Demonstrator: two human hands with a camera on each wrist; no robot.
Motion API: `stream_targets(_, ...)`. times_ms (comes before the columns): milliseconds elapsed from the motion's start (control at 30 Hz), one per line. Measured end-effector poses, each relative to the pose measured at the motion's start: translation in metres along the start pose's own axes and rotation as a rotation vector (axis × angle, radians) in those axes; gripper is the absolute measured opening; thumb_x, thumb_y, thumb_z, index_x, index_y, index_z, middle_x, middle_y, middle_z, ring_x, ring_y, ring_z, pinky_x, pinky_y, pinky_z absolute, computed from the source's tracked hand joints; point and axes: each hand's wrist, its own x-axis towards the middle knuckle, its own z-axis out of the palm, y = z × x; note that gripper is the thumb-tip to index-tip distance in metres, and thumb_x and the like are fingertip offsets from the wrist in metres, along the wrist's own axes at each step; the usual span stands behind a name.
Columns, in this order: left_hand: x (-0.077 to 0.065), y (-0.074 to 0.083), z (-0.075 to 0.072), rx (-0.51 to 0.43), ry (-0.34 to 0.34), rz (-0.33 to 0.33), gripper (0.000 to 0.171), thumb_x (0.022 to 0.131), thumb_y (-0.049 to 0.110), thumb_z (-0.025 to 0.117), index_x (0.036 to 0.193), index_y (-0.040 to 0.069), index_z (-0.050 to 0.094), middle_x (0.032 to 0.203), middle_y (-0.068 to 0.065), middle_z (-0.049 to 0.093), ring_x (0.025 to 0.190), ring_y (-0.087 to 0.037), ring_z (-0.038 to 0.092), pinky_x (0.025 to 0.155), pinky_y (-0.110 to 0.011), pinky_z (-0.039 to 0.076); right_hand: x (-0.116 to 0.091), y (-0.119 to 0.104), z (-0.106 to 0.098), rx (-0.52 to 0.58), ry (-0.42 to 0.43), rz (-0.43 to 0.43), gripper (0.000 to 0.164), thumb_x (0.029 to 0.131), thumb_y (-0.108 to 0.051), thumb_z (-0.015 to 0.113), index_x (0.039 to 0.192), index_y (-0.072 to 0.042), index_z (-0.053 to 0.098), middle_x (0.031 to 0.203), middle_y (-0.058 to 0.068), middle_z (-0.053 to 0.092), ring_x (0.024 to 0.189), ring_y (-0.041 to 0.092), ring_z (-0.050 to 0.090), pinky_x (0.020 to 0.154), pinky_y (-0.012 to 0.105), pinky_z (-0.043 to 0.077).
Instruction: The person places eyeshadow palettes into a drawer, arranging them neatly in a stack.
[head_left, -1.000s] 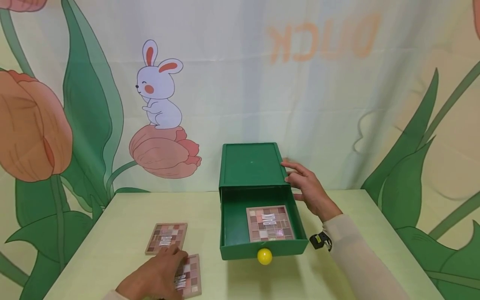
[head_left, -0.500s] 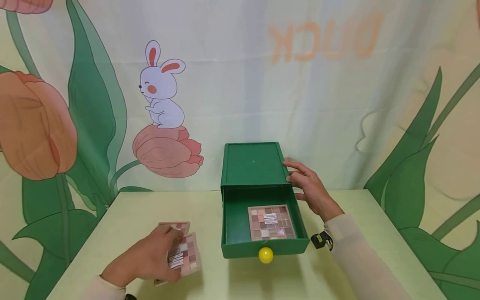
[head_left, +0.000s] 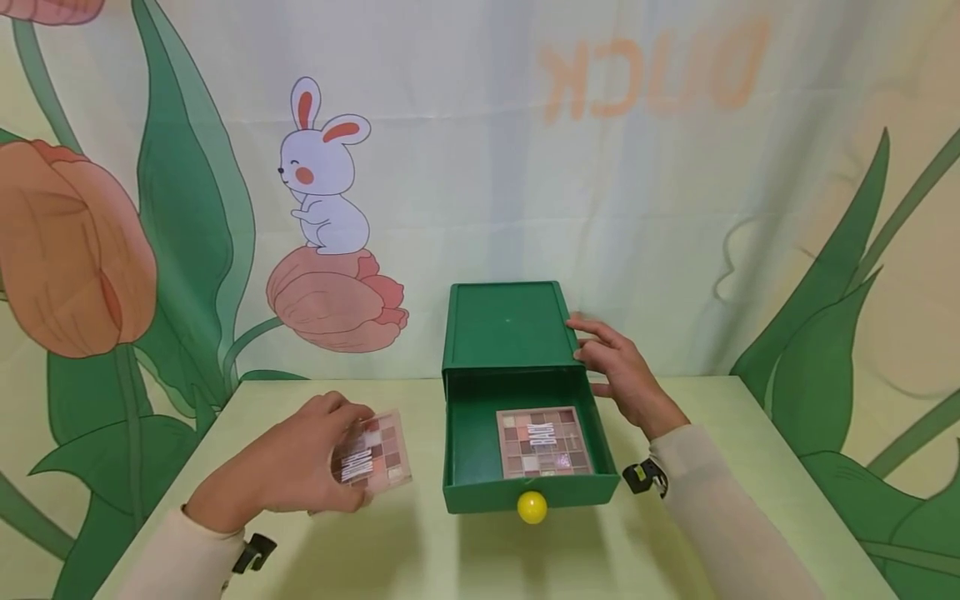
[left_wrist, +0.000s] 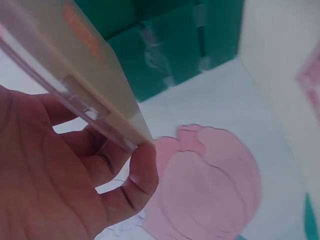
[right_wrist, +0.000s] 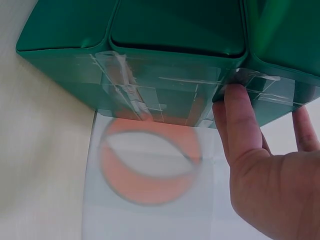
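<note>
My left hand (head_left: 300,458) holds an eyeshadow palette (head_left: 384,454) by its edges, tilted above the table left of the drawer. In the left wrist view, curled fingers (left_wrist: 142,167) grip the rim of this palette (left_wrist: 107,70). A second palette (head_left: 542,442), marked BACK, lies at the right side of the pulled-out green drawer (head_left: 468,450). My right hand (head_left: 626,375) touches the right side of the green drawer cabinet (head_left: 506,325) with spread fingers. In the right wrist view, these fingers (right_wrist: 242,115) rest on its taped side (right_wrist: 175,90).
A yellow knob (head_left: 532,507) sticks out from the drawer front. The pale table (head_left: 420,542) ends at a printed curtain (head_left: 480,183) close behind the cabinet. Any palette under my left hand is hidden in the head view.
My left hand has picked up the front palette from the table and moved it up and away from me. My right hand stays at the cabinet, and the drawer has not moved.
</note>
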Motion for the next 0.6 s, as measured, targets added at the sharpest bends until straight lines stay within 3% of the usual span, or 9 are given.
stream_targets(267, 0.018, 0.035, -0.013, 0.009, 0.057, 0.064, 0.083, 0.067, 0.05, 0.084, 0.14, 0.017, 0.063, 0.12, 0.001, 0.056, 0.1, -0.013, 0.051, 0.07, -0.024, 0.052, 0.0, 0.001, -0.001, -0.001, 0.0, 0.001, 0.059, 0.102, -0.023, 0.052, 0.16, -0.028, 0.046, 0.163, 0.016, 0.047, 0.144, 0.047, 0.05, 0.112, 0.071, 0.044)
stream_targets(600, 0.044, 0.067, -0.014, -0.012, 0.075, 0.11, 0.083, 0.065, 0.054, 0.08, 0.14, 0.02, 0.065, 0.12, 0.003, 0.058, 0.103, -0.013, 0.05, 0.07, -0.024, 0.054, 0.0, 0.0, 0.001, 0.001, 0.005, 0.005, 0.059, 0.102, -0.023, 0.051, 0.16, -0.028, 0.045, 0.164, 0.015, 0.045, 0.145, 0.048, 0.048, 0.113, 0.071, 0.043)
